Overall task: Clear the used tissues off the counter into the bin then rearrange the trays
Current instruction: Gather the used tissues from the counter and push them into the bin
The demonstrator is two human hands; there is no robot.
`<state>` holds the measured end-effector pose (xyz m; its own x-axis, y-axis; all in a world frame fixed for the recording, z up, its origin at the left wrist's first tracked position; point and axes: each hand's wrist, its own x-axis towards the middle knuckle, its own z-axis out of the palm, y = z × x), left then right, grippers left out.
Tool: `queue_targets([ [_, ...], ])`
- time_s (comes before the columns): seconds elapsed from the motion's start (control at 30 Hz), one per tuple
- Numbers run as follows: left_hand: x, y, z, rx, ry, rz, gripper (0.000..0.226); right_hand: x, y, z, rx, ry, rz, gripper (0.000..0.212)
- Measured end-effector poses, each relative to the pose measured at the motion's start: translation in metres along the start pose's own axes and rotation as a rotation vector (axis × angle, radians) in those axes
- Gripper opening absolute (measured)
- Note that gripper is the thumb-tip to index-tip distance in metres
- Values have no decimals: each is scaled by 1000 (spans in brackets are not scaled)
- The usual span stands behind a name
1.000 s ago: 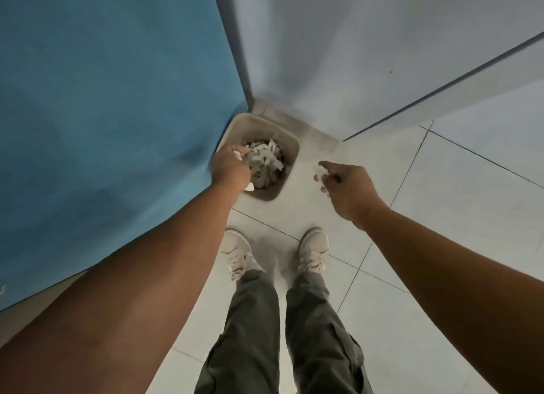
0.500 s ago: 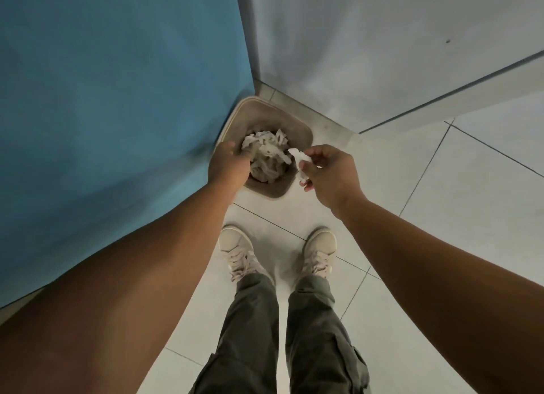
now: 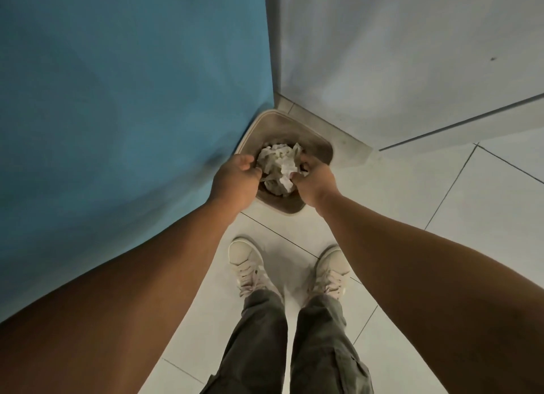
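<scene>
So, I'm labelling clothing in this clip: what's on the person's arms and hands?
Nothing: the left hand and right hand are ungloved, both forearms bare with no sleeve in view, and neither wrist shows a watch or band. The fingers are mostly hidden, so rings can't be ruled out.

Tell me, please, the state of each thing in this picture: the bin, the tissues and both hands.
bin: upright on the floor, uncovered.
tissues: crumpled, piled inside the bin.
left hand: fingers curled at the pile's edge; grip unclear.
right hand: fingers curled into the tissues.
</scene>
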<state>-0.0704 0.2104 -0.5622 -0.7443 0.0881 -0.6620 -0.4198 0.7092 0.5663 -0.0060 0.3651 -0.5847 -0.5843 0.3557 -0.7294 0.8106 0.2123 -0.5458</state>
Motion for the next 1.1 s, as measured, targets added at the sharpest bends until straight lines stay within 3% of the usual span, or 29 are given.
queue_targets([
  [0.2,-36,24,-11,101,-14,39,34,-47,-13,-28,52,-17,-21,44],
  [0.4,-111,98,-38,392,-61,251,44,-127,-56,-94,-2,44,-69,41],
  [0.53,-186,152,-79,508,-4,463,37,-199,-102,-143,-153,47,-167,43],
  [0.8,-318,238,-169,403,243,614,44,-335,-197,-223,-302,71,-501,37],
  [1.1,-396,285,-262,268,557,691,41,-411,-300,-235,-306,104,-922,45],
])
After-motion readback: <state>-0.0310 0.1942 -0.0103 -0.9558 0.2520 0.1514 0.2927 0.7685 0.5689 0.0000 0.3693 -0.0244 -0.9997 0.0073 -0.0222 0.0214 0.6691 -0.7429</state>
